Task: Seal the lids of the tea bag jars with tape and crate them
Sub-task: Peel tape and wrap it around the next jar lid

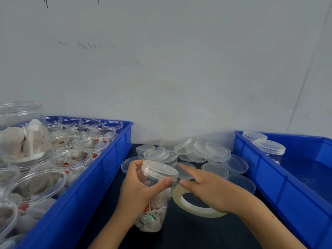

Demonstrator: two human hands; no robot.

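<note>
Left hand [138, 191] grips jar [156, 196]; right hand [206, 189] apparently touches it.

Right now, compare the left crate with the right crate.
The left crate is crowded with jars; the right crate shows only two at its far end. Left crate jars are open, no lids; right crate jars are lidded. Both crates are blue plastic and flank the lid pile.

jar [158, 184] is clear glossy plastic, lid [159, 168] a bit frosted, tea bags [154, 221] inside look like soft matt paper. tape roll [194, 209] is shiny translucent yellowish. both crates [100, 169] are smooth blue plastic, worktop [197, 234] dark and matt
</note>
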